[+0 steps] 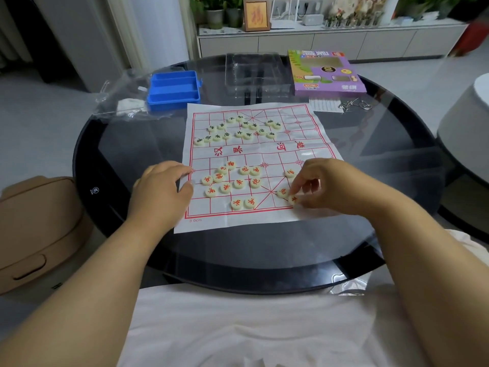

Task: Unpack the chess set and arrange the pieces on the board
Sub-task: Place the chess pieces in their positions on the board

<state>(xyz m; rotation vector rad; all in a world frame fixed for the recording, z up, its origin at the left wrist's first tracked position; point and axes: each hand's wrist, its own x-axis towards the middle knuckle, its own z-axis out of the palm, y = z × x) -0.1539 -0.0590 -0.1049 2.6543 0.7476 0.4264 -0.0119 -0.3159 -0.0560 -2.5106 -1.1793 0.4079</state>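
A white paper Chinese chess board (264, 152) with red lines lies flat on the round dark glass table (127, 144). Several cream discs with black characters (239, 129) are scattered on its far half. Several discs with red characters (232, 181) lie loose on the near half. My right hand (328, 185) is over the board's near right part, its fingertips pinching a red-marked disc (293, 199) next to another disc (282, 192). My left hand (161, 185) rests on the board's left edge, fingers curled down on the paper.
A blue plastic tray (173, 90), a crumpled clear bag (123, 100), a clear plastic insert (258, 72) and a purple game box (326, 72) sit at the table's far side. Metal puzzle rings (356, 105) lie by the box. A tan bin (39, 229) stands at left.
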